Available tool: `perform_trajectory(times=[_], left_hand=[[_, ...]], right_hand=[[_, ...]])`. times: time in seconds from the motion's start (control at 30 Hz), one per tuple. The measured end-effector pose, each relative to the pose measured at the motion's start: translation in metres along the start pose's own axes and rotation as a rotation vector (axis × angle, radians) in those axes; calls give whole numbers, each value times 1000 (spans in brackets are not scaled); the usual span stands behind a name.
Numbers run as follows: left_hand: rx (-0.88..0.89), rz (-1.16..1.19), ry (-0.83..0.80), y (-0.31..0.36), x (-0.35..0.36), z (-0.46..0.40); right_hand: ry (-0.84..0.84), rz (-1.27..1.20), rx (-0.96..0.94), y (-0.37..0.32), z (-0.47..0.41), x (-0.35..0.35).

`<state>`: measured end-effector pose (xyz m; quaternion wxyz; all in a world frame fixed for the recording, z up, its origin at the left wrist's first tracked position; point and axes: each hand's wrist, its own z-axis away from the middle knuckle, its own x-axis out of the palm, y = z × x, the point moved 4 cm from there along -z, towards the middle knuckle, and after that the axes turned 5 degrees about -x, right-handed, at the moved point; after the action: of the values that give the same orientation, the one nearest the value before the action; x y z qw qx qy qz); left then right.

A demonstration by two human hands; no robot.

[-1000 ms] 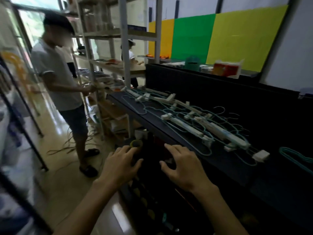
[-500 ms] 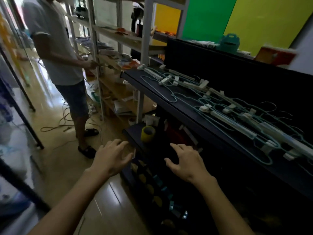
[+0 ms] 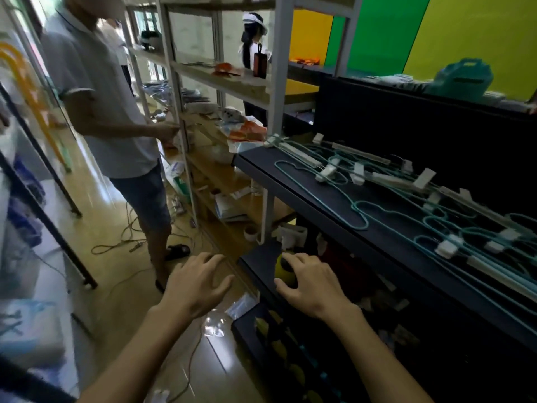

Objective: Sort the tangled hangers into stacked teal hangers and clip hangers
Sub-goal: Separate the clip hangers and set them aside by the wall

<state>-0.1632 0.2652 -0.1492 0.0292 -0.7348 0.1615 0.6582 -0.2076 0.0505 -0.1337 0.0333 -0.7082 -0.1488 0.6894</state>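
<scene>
A tangle of thin teal hangers and white clip hangers lies along the top of a dark shelf on the right. My left hand and my right hand hover side by side below that shelf with fingers spread and nothing in them. Both hands are well short of the hangers. My right hand partly covers a yellow tape roll on the lower shelf.
A person in a white shirt stands at left by a wooden rack. Another person stands behind it. Cables lie on the floor. A teal basket sits at the back right.
The view has swung left and closer, so the hangers now lie further right. Both hands stay empty and spread, and the right hand now lies over the yellow tape roll.
</scene>
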Motion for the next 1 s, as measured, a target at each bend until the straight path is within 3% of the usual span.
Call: perform_trajectory(times=[0.27,0.5,0.73,1.0], left_hand=[[0,32,71,-43,-13,-97],[177,98,156,-31,-50,-195],[454,126,162,9,-76,-272],[793,241,72,89,-75,-300]], right_hand=[[43,-127,-76,-13,-101,-10],[253,-161,-104,-28,-153,-73],[408,-76,200,1,-158,-119],[468,17,633,35,-77,-137]])
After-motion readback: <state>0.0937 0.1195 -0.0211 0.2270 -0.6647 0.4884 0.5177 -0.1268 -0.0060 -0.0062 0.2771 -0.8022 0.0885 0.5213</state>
